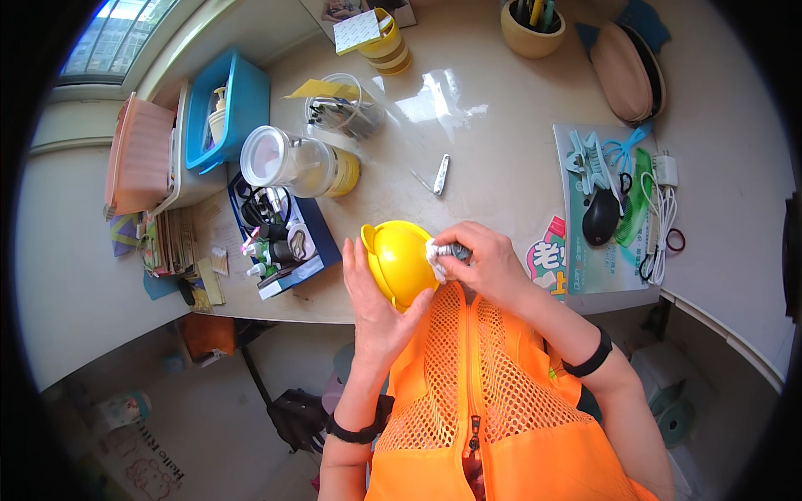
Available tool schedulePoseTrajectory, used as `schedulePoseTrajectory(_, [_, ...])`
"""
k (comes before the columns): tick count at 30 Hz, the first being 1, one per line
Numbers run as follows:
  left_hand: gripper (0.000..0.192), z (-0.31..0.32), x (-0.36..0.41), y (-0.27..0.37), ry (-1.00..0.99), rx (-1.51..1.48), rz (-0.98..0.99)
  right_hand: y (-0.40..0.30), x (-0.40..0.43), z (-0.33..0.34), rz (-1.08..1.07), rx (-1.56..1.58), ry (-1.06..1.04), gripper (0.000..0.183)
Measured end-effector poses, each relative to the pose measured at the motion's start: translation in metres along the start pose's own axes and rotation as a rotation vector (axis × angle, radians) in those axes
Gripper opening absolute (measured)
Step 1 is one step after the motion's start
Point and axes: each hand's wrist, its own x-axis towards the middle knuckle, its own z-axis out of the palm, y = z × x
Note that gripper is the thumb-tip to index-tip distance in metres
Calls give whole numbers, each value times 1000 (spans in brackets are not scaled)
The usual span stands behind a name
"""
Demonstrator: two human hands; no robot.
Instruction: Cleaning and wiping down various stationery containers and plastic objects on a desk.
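A glossy yellow rounded plastic object (401, 260), like a bowl or a small helmet with a tab at its rim, is held at the desk's front edge. My left hand (379, 300) supports it from the left and below, fingers spread along its side. My right hand (482, 260) pinches a crumpled white and grey cloth or tissue (437, 258) against its right side. What lies under my right fingers is partly hidden. Beyond the yellow object, a metal nail clipper (442, 175) lies on the desk.
To the left stand a blue box of small items (322, 232), a clear plastic jar (313, 166), a pen holder (351, 119) and a blue basket (250, 94). On the right, a clear folder (579, 263) bears a green comb (642, 169), a black mouse-shaped item (600, 217) and a white cable (658, 250).
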Motion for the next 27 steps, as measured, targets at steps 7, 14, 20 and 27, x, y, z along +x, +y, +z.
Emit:
schedulePoseTrajectory(7, [100, -3, 3, 4, -91, 78, 1, 12, 39, -5, -231, 12, -109, 14])
schedulePoseTrajectory(14, [99, 2, 2, 8, -82, 119, 10, 5, 100, 16, -422, -218, -337, 12])
schedulePoseTrajectory(20, [100, 2, 2, 8, -75, 79, -1, 7, 111, 27, -482, -266, -399, 13])
schedulePoseTrajectory(27, [96, 2, 4, 7, -18, 27, 23, 14, 52, -5, -272, -59, -178, 12])
